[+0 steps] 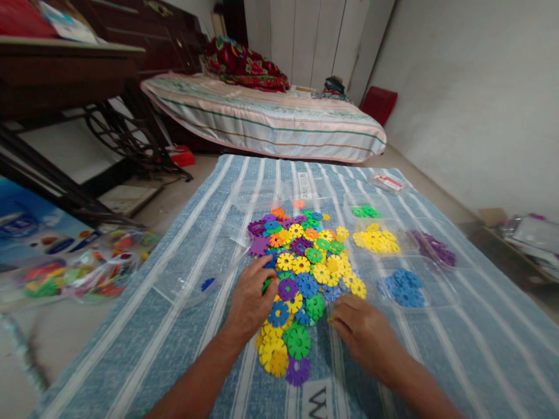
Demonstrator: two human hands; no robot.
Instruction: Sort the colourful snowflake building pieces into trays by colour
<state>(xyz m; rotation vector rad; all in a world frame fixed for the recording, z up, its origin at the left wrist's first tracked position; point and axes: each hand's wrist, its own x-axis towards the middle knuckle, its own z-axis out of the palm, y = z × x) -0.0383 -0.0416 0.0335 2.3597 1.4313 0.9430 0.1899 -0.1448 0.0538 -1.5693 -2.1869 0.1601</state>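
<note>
A heap of notched plastic flower discs (pixel 301 265) in yellow, green, blue, purple and orange covers the middle of the cloth. My left hand (pixel 250 299) rests at the heap's left edge, its fingers curled around a green flower disc (pixel 265 284). A dark blue disc (pixel 271 260) lies by its fingertips. On the near right side, my right hand (pixel 364 331) pinches a yellow flower disc (pixel 331 319), mostly hidden by the fingers. Clear tubs at the right hold sorted discs: green (pixel 365 212), yellow (pixel 376 238), purple (pixel 437 249) and blue (pixel 405 288).
A clear tub (pixel 174 285) at the left holds a dark blue disc (pixel 208 284). More clear containers (pixel 257 195) stand at the back, with a lidded box (pixel 388 182) at the far right corner. Beyond the striped cloth (pixel 144 355) is a bed (pixel 271 125); bagged pieces (pixel 91 270) lie left.
</note>
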